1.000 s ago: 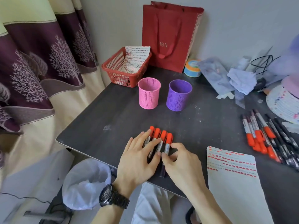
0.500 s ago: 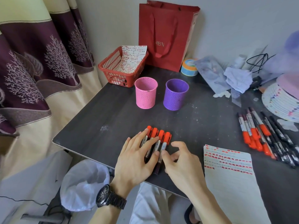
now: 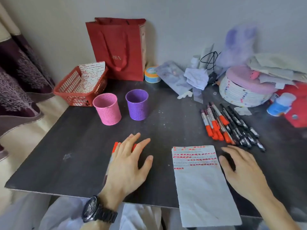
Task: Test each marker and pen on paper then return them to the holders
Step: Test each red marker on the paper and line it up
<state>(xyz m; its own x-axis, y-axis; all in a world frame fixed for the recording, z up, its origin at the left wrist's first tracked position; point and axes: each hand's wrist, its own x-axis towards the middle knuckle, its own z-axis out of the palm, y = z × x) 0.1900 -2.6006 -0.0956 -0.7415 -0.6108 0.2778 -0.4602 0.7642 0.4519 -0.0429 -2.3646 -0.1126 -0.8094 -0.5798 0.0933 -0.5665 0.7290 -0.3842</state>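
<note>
**A:** What does the head camera show of your hands?

**B:** Your left hand lies flat, fingers straight, on a small group of orange-capped markers near the front of the dark tabletop; only the cap ends show past your fingers. Your right hand hovers with relaxed fingers, holding nothing, just right of the white paper sheet striped with rows of red test marks.

**A:** And the holders?

**B:** The pink perforated cup and purple perforated cup stand side by side farther back, apparently empty. A pile of orange-capped and black pens lies beyond your right hand.

**A:** Which step is this?

**B:** Likely between tests: your next move probably calls for picking one pen from that pile.

**A:** Any writing?

**B:** The red paper gift bag carries pale letters, possibly "HBA"; too blurred to confirm. Marker labels are unreadable.
</note>
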